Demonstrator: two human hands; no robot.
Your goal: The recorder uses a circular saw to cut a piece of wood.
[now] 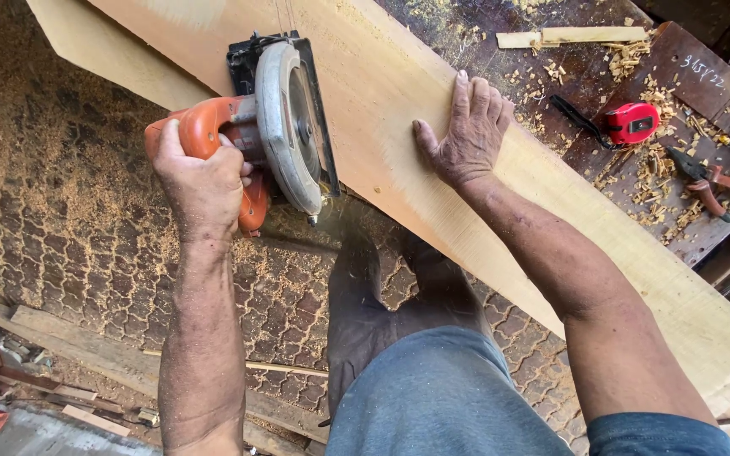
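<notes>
Mid-cut: the left hand [204, 181] grips an orange saw [272, 127] at the edge of a plank [399, 110] on the table [585, 127]; the right hand [466, 131] presses flat, released. Next likely calls for a steady push along the board.

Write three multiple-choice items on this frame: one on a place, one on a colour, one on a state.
1. Where does the tape measure lie?
A. on the workbench beyond the board
B. on the paved floor
C. on top of the saw

2. What colour is the handle of the circular saw?
A. blue
B. orange
C. green

3. How is the right hand placed?
A. closed round a hammer
B. raised in the air
C. flat on the board

Answers:
1. A, it sits among shavings on the dark workbench.
2. B, the left hand grips an orange handle.
3. C, its fingers are spread on the pale wood.
</notes>
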